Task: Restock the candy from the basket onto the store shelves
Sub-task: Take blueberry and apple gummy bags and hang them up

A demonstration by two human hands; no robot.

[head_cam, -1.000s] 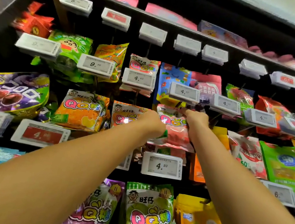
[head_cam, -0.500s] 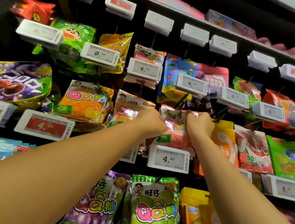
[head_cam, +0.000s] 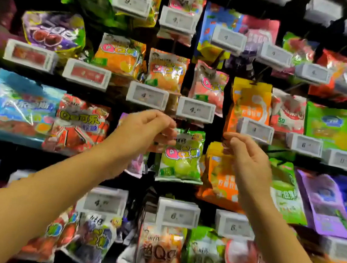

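Note:
A pink QQ candy bag (head_cam: 209,85) hangs on its peg behind a white price tag (head_cam: 195,110), between an orange QQ bag (head_cam: 167,70) and a tall orange pouch (head_cam: 250,102). Both my hands are below it and away from the shelf. My left hand (head_cam: 146,130) has loosely curled fingers and holds nothing; it hovers in front of a green QQ bag (head_cam: 181,157). My right hand (head_cam: 246,157) is also loosely curled and holds nothing, in front of an orange pouch (head_cam: 220,173). The basket is not in view.
Rows of hanging candy bags fill the dark peg wall, each with a white price tag sticking out in front. More QQ bags (head_cam: 159,254) hang in the lowest row under tags (head_cam: 177,213). A red cola-gummy bag (head_cam: 77,124) hangs at the left.
Both hands have let go of the pink QQ bag, which now hangs on its peg, and dropped back and down. The camera has tilted down, so lower rows show.

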